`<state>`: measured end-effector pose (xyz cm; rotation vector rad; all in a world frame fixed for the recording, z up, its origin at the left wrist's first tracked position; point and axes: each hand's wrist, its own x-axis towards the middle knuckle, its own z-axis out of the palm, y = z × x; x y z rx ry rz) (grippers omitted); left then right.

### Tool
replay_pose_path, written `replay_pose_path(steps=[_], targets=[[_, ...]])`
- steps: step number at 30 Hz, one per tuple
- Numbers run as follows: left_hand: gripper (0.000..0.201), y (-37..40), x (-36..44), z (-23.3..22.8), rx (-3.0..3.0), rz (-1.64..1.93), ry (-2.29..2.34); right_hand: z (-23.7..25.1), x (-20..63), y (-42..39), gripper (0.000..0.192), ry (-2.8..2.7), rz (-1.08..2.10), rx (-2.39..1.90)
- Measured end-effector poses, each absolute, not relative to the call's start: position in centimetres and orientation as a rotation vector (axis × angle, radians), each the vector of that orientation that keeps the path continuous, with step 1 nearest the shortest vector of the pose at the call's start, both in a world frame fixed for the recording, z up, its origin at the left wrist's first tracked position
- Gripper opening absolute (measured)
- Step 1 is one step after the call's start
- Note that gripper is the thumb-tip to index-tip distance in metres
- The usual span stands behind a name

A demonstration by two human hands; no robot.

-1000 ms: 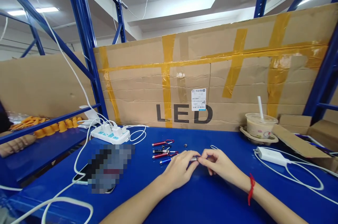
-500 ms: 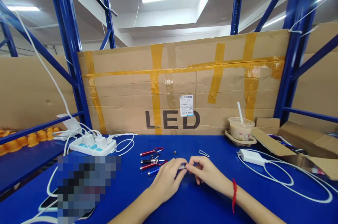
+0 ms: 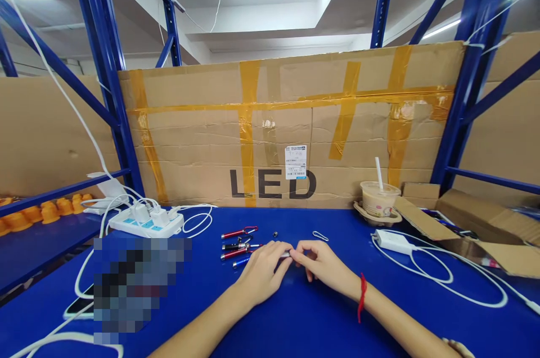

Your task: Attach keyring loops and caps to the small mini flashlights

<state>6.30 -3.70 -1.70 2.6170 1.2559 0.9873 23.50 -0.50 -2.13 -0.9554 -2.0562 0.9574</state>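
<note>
My left hand [image 3: 262,271] pinches a small silver flashlight [image 3: 286,255], mostly hidden by the fingers. At its right end, the thumb and fingertips of my right hand [image 3: 324,262] are closed on it. Left of my hands lie slim keychain flashlights with clips: a red one [image 3: 232,234], a black one [image 3: 230,246], a second red one [image 3: 233,254] and a blue one [image 3: 241,263], partly covered by my left hand. A tiny metal part [image 3: 275,234] sits beyond my fingers. Behind my right hand rests a silver wire clip [image 3: 320,236].
On the left of the blue table [image 3: 270,327] are a white power strip [image 3: 145,224], cables and a phone beside a blurred patch. To the right stand a drink cup [image 3: 379,198] in a holder, a white adapter [image 3: 394,241] and an open cardboard box [image 3: 459,251]. Cardboard walls the back.
The view has shifted slightly, so the scene sits a little higher and the cable's end shows at right. Both hands keep their pinch on the silver flashlight, with little visible movement.
</note>
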Motion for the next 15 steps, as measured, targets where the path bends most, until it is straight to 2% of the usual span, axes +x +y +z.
replay_pose_path(steps=[9,15], targets=[[0.020,-3.38,6.25,-1.83,2.664,0.950,1.289,-1.34,23.73,-0.93,0.034,-2.109,0.676,-1.175],[0.020,-3.28,6.50,-1.79,2.657,1.024,1.360,-1.26,23.70,-0.82,0.027,-2.024,0.642,-1.130]])
